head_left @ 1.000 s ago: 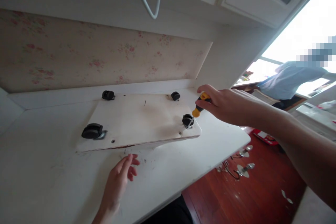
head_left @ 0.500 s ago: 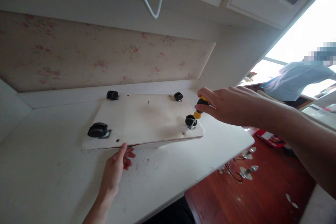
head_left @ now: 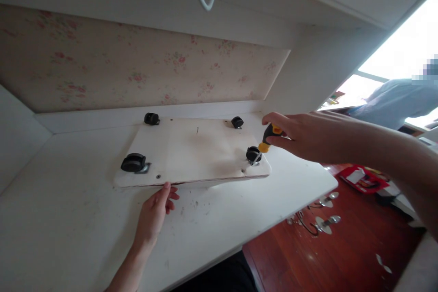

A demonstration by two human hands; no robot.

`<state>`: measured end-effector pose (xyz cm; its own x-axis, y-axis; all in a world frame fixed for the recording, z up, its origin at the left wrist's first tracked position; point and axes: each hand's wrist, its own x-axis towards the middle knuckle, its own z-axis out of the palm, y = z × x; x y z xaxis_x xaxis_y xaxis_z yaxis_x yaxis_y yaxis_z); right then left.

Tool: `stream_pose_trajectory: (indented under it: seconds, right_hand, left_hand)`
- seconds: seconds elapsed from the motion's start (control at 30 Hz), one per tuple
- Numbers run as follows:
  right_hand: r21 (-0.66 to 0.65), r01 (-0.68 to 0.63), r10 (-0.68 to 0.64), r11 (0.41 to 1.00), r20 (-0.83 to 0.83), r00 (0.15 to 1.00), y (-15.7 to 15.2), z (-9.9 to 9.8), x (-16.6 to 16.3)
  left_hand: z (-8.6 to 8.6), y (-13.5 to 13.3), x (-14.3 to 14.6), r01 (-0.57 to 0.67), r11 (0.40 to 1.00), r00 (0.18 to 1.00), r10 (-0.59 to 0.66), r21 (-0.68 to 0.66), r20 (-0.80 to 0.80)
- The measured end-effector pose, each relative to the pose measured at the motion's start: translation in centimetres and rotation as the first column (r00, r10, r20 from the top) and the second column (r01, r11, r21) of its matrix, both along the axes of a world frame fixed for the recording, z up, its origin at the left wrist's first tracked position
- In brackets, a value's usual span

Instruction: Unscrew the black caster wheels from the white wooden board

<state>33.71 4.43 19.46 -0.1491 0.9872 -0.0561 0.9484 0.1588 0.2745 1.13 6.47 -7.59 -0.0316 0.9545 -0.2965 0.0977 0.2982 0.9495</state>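
A white board (head_left: 191, 146) with rounded corners lies on the white desktop, black swivel casters up. My right hand (head_left: 284, 132) is closed round the yellow-and-black handle of a screwdriver (head_left: 268, 139). Its shaft slants down to the metal plate of the near right caster (head_left: 253, 154); the tip itself is hard to make out. My left hand (head_left: 155, 212) grips the board's near edge, thumb at the rim and fingers curled below. Near left is another caster (head_left: 133, 163), and two more casters, far left (head_left: 151, 119) and far right (head_left: 237, 122), sit along the back.
The desktop (head_left: 212, 219) ends in a rounded corner at the right. Beyond it, a lamp-like fixture with curved arms (head_left: 323, 224) and a red case (head_left: 364, 180) lie on the wooden floor. A white bent rod (head_left: 207, 7) hangs overhead. Another person (head_left: 393, 100) is by the window.
The view has shifted slightly. My right hand has turned a little on the screwdriver, which still meets the same caster. My left hand keeps its place at the board's edge.
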Motion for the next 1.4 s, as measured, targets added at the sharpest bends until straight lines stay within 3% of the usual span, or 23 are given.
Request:
stream_pose_trajectory:
  seconds: [0.17,0.37,0.53,0.77,0.97,1.1,1.2,1.4]
  right_hand:
    - [0.068,0.041,-0.051,0.997,0.155,0.987,0.1,0.0,0.0]
    - [0.020,-0.114,0.114,0.993,0.025,0.993,-0.5,0.0,0.1]
    - [0.005,-0.029,0.028,1.000,0.144,0.989,-0.5,0.4,-0.4]
    - [0.009,-0.099,0.100,0.995,-0.018,0.995,-0.5,-0.1,0.8]
    - [0.047,0.000,-0.004,0.999,0.083,0.997,-0.4,0.3,0.4]
    - [0.103,-0.094,0.089,0.990,0.052,0.995,-0.4,-0.2,0.6]
    - [0.074,-0.148,0.145,0.986,0.043,0.988,-0.6,-0.3,0.5]
    - [0.080,-0.043,0.029,0.996,0.170,0.985,-0.4,-0.2,0.7]
  left_hand:
    - [-0.2,-0.1,0.0,-0.006,1.000,1.000,0.006,0.012,0.009]
    - [-0.4,-0.3,-0.1,-0.027,1.000,0.998,0.026,0.011,0.060]
    - [-0.3,-0.4,-0.1,-0.031,0.999,0.998,0.030,0.010,0.061]
    - [-0.2,-0.6,-0.1,-0.027,0.999,0.999,0.026,0.024,0.043]
    - [-0.3,-0.7,-0.1,-0.097,0.994,0.995,0.095,0.040,0.040]
    - [-0.4,-0.7,-0.2,-0.108,0.993,0.994,0.107,0.045,0.022]
    - [-0.5,-0.8,-0.2,-0.098,0.994,0.995,0.098,0.049,0.014]
    - [-0.5,-0.9,-0.1,-0.129,0.989,0.991,0.127,0.067,0.029]
